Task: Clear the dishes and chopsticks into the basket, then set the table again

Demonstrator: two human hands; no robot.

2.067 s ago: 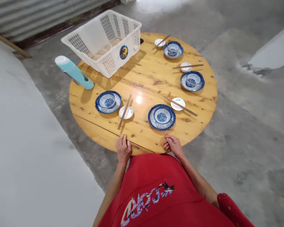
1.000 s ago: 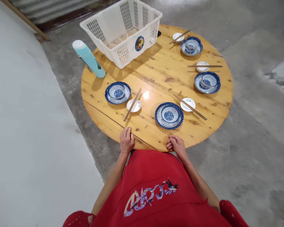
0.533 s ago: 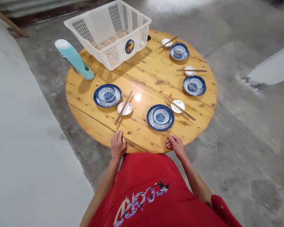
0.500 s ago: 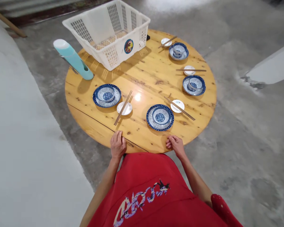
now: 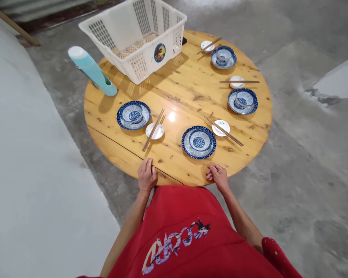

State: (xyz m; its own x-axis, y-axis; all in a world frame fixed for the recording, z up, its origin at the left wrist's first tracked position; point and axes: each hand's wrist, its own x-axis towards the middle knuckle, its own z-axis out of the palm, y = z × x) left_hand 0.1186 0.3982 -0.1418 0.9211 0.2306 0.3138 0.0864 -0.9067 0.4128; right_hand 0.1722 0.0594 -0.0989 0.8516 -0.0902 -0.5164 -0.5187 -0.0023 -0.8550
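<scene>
My left hand (image 5: 147, 175) rests on the near edge of the round wooden table (image 5: 171, 170), its fingers laid on the wood and holding nothing. Just beyond it, a pair of chopsticks (image 5: 153, 131) lies across a small white dish (image 5: 157, 133). My right hand (image 5: 218, 175) is also on the near edge, fingers loosely curled in with nothing visible in them. Nearest to it is a blue-patterned plate (image 5: 185, 148) with a matching bowl (image 5: 198, 141) on top. To that plate's right, more chopsticks (image 5: 231, 136) cross another white dish (image 5: 220, 125).
A white plastic basket (image 5: 146, 71) stands at the back left, beside a tilted turquoise holder-like object (image 5: 91, 69). Other plate-and-bowl settings sit at the left (image 5: 146, 119) and right (image 5: 253, 106), and at the far right (image 5: 232, 63). A white wall (image 5: 46, 173) runs along the left.
The view has shifted slightly, so everything sits a little further right and higher. Both hands stay at the table edge, and the tableware has not moved on the table.
</scene>
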